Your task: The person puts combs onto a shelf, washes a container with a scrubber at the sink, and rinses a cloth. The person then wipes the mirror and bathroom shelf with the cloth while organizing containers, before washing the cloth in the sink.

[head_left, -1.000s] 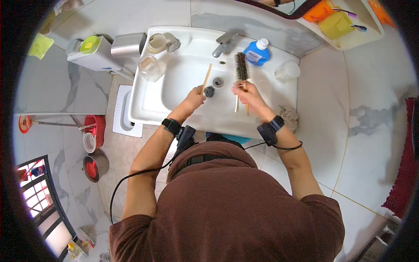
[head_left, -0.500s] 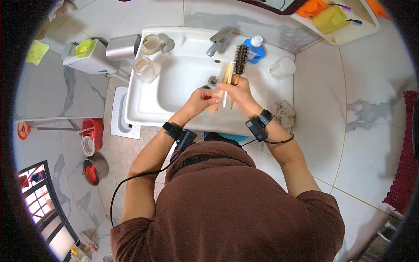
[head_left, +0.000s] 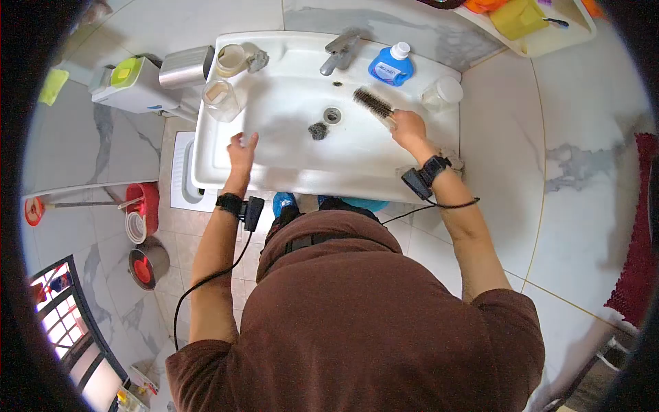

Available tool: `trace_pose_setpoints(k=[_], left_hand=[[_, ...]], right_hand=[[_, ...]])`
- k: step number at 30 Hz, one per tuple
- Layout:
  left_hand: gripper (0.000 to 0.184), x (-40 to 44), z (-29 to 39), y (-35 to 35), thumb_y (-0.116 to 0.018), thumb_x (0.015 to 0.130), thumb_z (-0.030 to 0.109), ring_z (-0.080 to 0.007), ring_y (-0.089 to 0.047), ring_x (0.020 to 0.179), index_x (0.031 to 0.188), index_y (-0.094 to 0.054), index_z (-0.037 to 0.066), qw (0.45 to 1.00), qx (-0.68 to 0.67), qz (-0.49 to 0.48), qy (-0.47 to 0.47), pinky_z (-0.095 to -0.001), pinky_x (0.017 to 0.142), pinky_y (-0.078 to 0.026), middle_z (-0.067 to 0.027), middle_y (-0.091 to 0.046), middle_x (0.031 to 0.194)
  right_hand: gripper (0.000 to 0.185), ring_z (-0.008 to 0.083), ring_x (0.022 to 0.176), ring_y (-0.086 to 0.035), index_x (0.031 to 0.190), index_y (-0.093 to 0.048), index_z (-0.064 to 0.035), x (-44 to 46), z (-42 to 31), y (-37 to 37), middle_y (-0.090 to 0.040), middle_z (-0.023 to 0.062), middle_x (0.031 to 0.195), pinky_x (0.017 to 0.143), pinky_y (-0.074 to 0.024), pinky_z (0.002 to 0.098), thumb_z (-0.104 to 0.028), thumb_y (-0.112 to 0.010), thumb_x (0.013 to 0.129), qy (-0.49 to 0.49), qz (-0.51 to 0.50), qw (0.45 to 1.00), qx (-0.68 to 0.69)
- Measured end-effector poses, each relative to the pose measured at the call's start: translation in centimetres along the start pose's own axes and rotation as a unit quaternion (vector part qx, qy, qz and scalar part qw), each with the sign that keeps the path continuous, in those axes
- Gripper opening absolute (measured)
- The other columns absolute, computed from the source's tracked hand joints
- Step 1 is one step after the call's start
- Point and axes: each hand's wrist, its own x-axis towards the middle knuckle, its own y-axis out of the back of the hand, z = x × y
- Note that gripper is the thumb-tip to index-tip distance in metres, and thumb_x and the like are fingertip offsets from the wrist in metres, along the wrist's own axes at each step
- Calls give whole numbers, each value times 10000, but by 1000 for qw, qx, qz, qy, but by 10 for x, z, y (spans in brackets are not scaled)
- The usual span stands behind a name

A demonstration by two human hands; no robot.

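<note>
Over the right part of the white sink [head_left: 288,165], my right hand [head_left: 410,129] is closed round the handle of a hairbrush [head_left: 373,103]. Its dark bristles point up and left, toward the faucet [head_left: 338,58]. Something pale shows beside the handle, but I cannot make out whether it is a comb. My left hand [head_left: 241,158] is over the basin's left front, its thumb and fingers apart, with nothing clear in it. A dark grey scrubber-like clump [head_left: 317,130] lies in the basin beside the drain [head_left: 332,115].
A blue bottle [head_left: 391,66] with a white cap and a clear jar [head_left: 443,93] stand on the sink's right side. On the left are two more jars, one [head_left: 221,101] nearer me, and a grey crumpled lump [head_left: 258,62]. A cloth [head_left: 449,161] hangs at the right edge.
My hands have moved apart, the left one to the left and the right one to the right with the hairbrush. The pale combs between them no longer show clearly. The clump is now uncovered.
</note>
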Motion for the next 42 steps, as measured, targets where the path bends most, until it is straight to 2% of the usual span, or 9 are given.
trace_pose_setpoints(k=[8, 10, 11, 15, 19, 27, 31, 36, 42], left_hand=[[1211, 50, 18, 53, -888, 445, 359, -393, -331, 1210, 1319, -186, -99, 978, 88, 187, -28, -442, 1007, -303, -299, -318, 1292], [1278, 69, 16, 55, -900, 420, 336, -375, -308, 1239, 1338, -123, -98, 980, 53, 168, -88, -437, 1029, -284, -298, -277, 1322], [1278, 82, 10, 51, -903, 418, 318, -361, -302, 1248, 1342, -120, -90, 981, 4, 161, -112, -431, 1028, -291, -290, -275, 1329], [1257, 91, 14, 38, -905, 433, 256, -319, -311, 1256, 1362, -115, -47, 967, -166, 128, -146, -395, 1008, -334, -250, -267, 1356], [1156, 104, 6, 30, -890, 477, 213, -295, -378, 1214, 1365, -185, -10, 951, -245, 112, -153, -361, 974, -377, -214, -334, 1335], [806, 72, 61, 44, -849, 550, 261, -266, -484, 1079, 1182, -433, -15, 959, -55, 92, -262, -350, 946, -375, -150, -515, 1132], [840, 33, 74, 23, -787, 631, 394, -255, -520, 1027, 1226, -389, -44, 968, -130, -143, -162, -336, 872, -417, -153, -526, 1102], [665, -24, 108, -2, -544, 818, 517, -255, -539, 1045, 1288, -407, 67, 763, -425, -417, 252, -389, 875, -452, -136, -535, 1164], [417, -42, 108, -25, -433, 905, 421, -234, -531, 1076, 1204, -513, 141, 529, -595, -457, 397, -434, 901, -457, -77, -554, 1187]], right_hand=[[312, 315, 728, -612, 829, -615, -18, -1, -21, 8, -631, 164, 764, 673, -471, 390, -238, -745, 649, -35, -20, 868, 495], [221, 200, 638, -573, 778, -611, -21, -2, -20, 1, -604, 92, 683, 606, -453, 332, -174, -730, 672, -30, 21, 971, 238], [179, 142, 593, -553, 753, -609, -23, -2, -18, -3, -591, 57, 642, 573, -444, 303, -143, -723, 683, -27, 41, 994, 100], [161, 102, 574, -513, 719, -586, -35, -9, -8, -21, -557, 20, 618, 569, -424, 271, -102, -725, 672, -79, 99, 944, 304], [225, 215, 595, -585, 731, -593, -31, -15, -8, -20, -616, 101, 659, 591, -451, 337, -179, -742, 650, -38, 104, 963, 244], [176, 109, 555, -534, 678, -577, -43, -28, -26, -13, -589, 20, 610, 547, -429, 277, -131, -730, 674, -56, 121, 917, 375], [167, 106, 545, -531, 668, -582, -45, -27, -27, -7, -585, 18, 600, 541, -431, 273, -129, -725, 683, -36, 121, 925, 358], [157, 116, 551, -554, 691, -618, -38, -22, -36, 4, -611, 39, 612, 542, -439, 277, -156, -722, 691, -13, 129, 919, 373], [159, 115, 557, -561, 746, -648, -18, -19, -50, 8, -624, 36, 637, 551, -447, 269, -158, -714, 708, 6, 161, 895, 417]])
